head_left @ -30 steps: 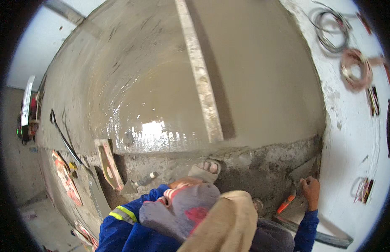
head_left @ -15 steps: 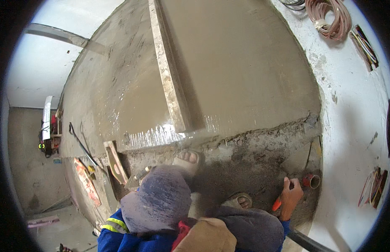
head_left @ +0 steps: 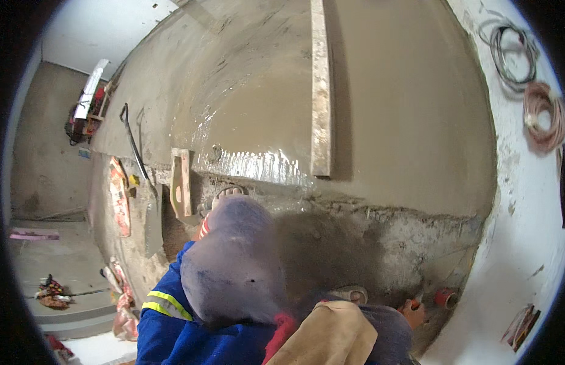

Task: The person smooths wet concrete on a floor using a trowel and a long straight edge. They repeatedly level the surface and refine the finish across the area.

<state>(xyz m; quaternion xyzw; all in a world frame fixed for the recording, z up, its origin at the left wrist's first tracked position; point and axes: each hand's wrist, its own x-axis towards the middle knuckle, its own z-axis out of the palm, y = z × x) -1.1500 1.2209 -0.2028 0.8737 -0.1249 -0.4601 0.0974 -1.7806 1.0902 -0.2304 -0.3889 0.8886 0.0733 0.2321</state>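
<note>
My right hand (head_left: 414,316), low at the right beside my knee, is closed on an orange-handled tool (head_left: 412,303), mostly hidden. A red pipe end (head_left: 444,298) lies just right of it. My left hand is hidden behind my raised left knee; the blue sleeve (head_left: 167,292) shows. Beyond the knee lie a wooden float (head_left: 181,182) and a long-handled shovel (head_left: 135,141). A pale, crusted straightedge board (head_left: 321,97) rests on the wet, smooth cement (head_left: 410,115), whose rough near edge runs above a lower, dark strip (head_left: 398,249) where my sandalled feet are.
A white wall (head_left: 519,207) borders the right, with cable coils (head_left: 541,115) and wire bundles (head_left: 521,327). At the left are a torn bag (head_left: 120,198), a pile of items with a white strip (head_left: 88,97), a grey wall and a lower floor with scraps (head_left: 53,295).
My view has shifted. My right hand has moved down toward my body and now grips the orange handle, where half a second ago its fingers were raised above it.
</note>
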